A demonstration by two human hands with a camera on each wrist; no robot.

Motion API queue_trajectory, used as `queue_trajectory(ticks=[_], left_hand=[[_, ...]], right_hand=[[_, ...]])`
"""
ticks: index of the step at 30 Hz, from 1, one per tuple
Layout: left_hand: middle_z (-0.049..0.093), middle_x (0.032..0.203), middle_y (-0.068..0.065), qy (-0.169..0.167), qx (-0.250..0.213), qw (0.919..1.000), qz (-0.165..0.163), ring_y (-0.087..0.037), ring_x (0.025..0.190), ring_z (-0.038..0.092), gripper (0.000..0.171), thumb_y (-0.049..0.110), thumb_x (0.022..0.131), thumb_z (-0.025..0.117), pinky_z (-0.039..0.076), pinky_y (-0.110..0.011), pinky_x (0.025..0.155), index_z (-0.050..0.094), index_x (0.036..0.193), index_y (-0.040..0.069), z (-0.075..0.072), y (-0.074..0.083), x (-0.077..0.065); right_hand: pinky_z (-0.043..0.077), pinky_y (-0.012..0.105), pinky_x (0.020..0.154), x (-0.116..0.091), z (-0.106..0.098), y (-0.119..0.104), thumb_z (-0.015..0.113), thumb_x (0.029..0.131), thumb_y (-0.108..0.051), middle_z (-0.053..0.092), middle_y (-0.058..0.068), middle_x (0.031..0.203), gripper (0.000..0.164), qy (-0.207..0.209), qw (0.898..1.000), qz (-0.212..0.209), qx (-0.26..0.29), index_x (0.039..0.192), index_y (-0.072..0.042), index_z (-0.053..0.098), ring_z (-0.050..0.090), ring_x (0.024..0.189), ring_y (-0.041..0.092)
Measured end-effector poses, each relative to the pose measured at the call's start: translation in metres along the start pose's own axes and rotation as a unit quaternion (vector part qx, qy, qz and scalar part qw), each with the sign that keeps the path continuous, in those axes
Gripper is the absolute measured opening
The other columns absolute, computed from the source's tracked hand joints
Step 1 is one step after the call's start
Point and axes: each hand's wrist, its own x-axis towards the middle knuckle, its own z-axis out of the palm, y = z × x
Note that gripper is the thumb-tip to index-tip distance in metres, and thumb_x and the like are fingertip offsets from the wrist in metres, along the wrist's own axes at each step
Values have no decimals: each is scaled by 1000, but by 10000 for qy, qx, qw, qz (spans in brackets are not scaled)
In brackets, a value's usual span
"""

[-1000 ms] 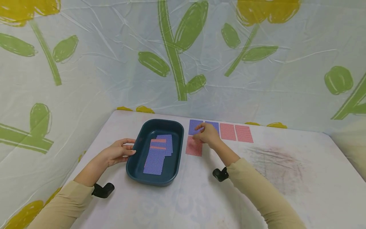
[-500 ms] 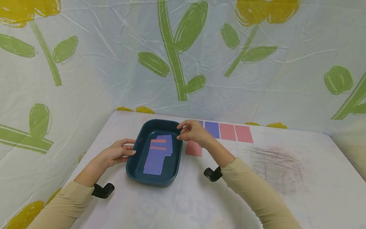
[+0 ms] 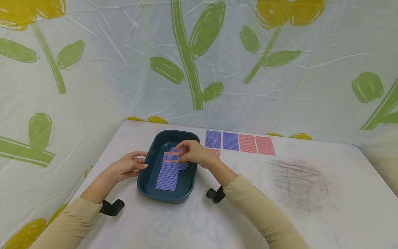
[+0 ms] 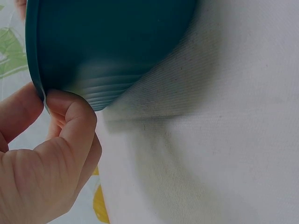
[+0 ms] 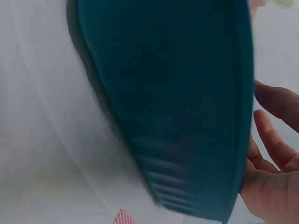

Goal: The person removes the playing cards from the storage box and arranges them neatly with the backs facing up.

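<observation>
A deep teal tray (image 3: 168, 198) stands on the table at left of centre, holding overlapping blue-backed playing cards (image 3: 167, 176) and red-backed cards that show as narrow strips (image 3: 172, 160). My left hand (image 3: 129, 166) pinches the tray's left rim between thumb and fingers, as the left wrist view shows up close. Over the tray's right side is my right hand (image 3: 194, 152), its thumb and forefinger apart and bent down toward the cards. No card shows between those fingers. In the right wrist view the tray wall (image 5: 187, 116) hides the fingertips.
To the right of the tray, two blue-backed cards (image 3: 212, 139) and two red-backed cards (image 3: 256, 144) form a row along the table's back edge. Another red-backed card (image 3: 215, 153) lies in front of them, partly behind my right hand. A flower-print sheet (image 3: 124, 69) hangs behind.
My right hand has moved left from above the cards on the table, past the tray's right rim and over its inside. The left hand, tray and cards have kept their places.
</observation>
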Motion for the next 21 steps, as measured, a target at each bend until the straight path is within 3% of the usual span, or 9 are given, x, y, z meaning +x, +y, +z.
queue_trajectory(ticks=[7,12,15,21], left_hand=[[50,98,-9,-45,-59,10000,-11,-16,84,56,57,-2,90,56,50,-27,74,26,139,-4,0,1,1],[50,98,-8,-112,-78,9999,23,-15,84,55,59,-1,90,56,49,-27,73,25,140,-5,1,1,0],[49,99,-9,-119,-46,9999,16,-16,85,55,59,-1,90,56,49,-27,74,25,140,-5,1,1,-1],[48,103,-12,-92,13,10000,-22,-17,86,55,58,-1,90,56,50,-28,76,26,139,-4,0,1,0]], right_hand=[[51,24,69,11,21,5,75,71,7,58,14,89,40,-108,9992,-28,-389,109,2,64,53,78,17],[48,23,68,15,38,11,79,69,2,58,9,88,42,6,9936,-63,-1131,108,-2,63,53,79,17],[47,26,70,17,47,14,83,66,-4,61,9,92,43,123,9828,-134,-1836,104,-4,63,54,83,18],[42,35,87,18,61,18,89,59,-19,57,6,96,52,167,9489,-12,-3151,100,-6,60,51,92,21]])
